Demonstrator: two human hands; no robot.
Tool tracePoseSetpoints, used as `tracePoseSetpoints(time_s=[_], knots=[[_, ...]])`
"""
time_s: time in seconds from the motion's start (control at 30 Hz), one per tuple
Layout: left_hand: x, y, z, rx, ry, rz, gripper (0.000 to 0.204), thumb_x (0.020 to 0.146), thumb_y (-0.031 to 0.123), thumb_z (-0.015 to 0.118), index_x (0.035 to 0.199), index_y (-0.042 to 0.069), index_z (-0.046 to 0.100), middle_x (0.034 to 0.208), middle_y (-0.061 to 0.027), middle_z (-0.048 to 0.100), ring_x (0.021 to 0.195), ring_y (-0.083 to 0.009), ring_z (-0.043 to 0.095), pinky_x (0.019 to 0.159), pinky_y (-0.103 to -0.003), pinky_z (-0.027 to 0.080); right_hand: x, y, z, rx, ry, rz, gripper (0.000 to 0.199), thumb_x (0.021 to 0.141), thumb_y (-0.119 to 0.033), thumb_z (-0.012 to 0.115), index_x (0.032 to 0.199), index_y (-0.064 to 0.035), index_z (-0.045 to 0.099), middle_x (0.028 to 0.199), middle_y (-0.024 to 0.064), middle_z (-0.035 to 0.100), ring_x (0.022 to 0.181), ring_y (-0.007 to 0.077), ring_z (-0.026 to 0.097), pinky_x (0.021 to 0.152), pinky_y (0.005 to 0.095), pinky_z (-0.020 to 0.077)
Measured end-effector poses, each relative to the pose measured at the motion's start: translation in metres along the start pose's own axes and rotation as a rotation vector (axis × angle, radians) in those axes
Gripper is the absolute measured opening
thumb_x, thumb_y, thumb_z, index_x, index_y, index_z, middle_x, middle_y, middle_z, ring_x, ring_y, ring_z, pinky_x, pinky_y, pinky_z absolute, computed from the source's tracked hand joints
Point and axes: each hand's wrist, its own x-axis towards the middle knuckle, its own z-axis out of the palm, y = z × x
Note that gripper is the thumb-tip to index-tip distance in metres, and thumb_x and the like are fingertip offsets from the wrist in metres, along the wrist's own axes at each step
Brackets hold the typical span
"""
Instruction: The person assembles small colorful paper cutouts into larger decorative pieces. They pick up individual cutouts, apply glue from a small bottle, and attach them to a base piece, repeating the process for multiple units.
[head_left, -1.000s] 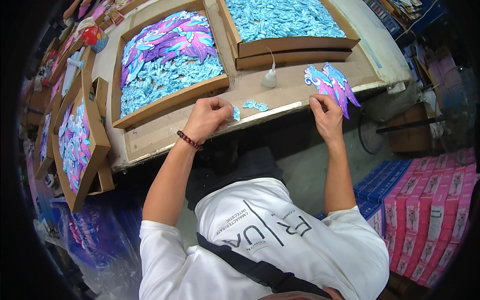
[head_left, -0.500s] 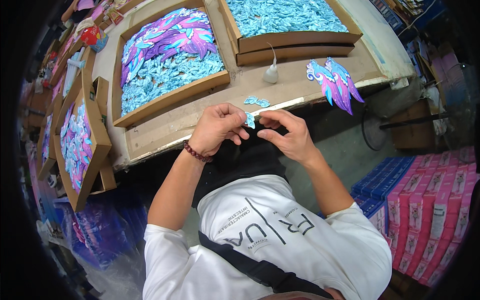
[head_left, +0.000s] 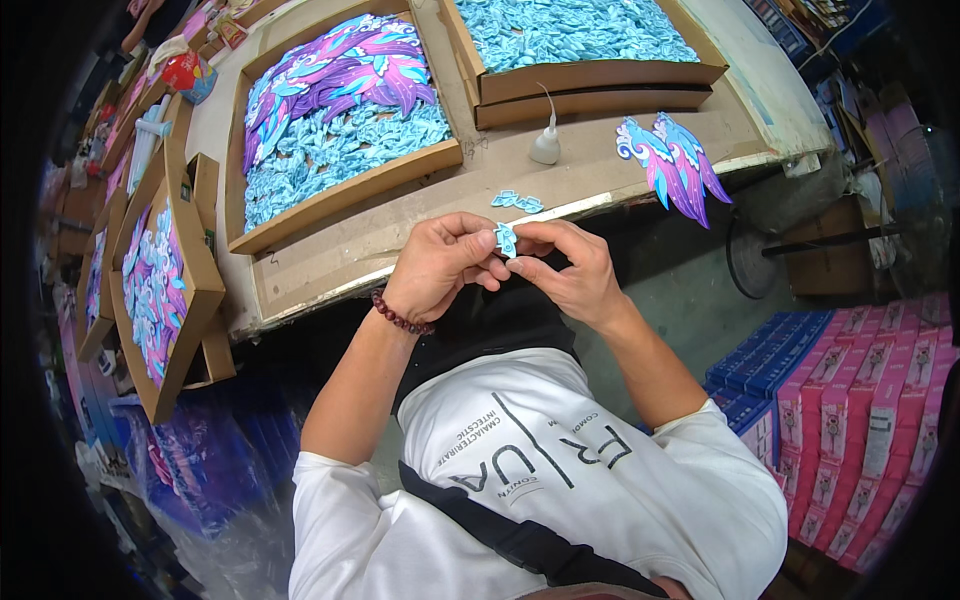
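Note:
A small light-blue cut-out piece (head_left: 506, 240) is held up just off the table's front edge. My left hand (head_left: 440, 262), with a dark red bead bracelet at its wrist, pinches it between thumb and fingers from the left. From the right, my right hand (head_left: 573, 268) has its thumb and forefinger closed on the same piece. Just beyond my fingers, a few more light-blue pieces (head_left: 517, 202) lie on the table. Behind them stands a white squeeze bottle (head_left: 545, 147) with a thin nozzle. Two pink, purple and blue wing-shaped pieces (head_left: 672, 165) overhang the front edge at the right.
A cardboard tray (head_left: 350, 190) at the left holds purple wings and blue pieces. Another cardboard tray (head_left: 600, 82), full of blue pieces, sits farther back. More wings fill a tilted tray (head_left: 190, 300) at far left. Pink boxes (head_left: 860, 420) are stacked on the floor at right.
My right hand has moved left, and its fingertips have closed on the light-blue piece, from which they were apart. The piece has turned slightly in my left hand.

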Motion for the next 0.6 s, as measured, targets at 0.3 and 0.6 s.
tracePoseSetpoints(time_s=[0.3,0.6], knots=[[-0.0003,-0.0045,-0.0013,-0.066,-0.032,0.016,0.018,0.093,0.009,0.062,0.104,-0.005,0.06,0.09,-0.0143,0.067,0.075,-0.0188,0.069,0.063,-0.027,0.058,0.0001,0.0004,-0.002,0.012,-0.011,-0.023,0.033,0.077,-0.006,0.077,0.106,0.002,0.064,0.092,0.0123,0.068,0.079,0.0196,0.067,0.071,0.0288,0.0558],[-0.0013,-0.0062,-0.0015,-0.044,-0.039,-0.005,0.021,0.093,0.012,0.062,0.106,-0.005,0.061,0.092,-0.014,0.068,0.075,-0.0195,0.069,0.062,-0.027,0.056,-0.0021,0.0031,-0.0015,0.017,-0.013,-0.022,0.033,0.077,-0.007,0.077,0.107,0.0024,0.064,0.095,0.0136,0.068,0.081,0.0216,0.069,0.071,0.0297,0.0568]])
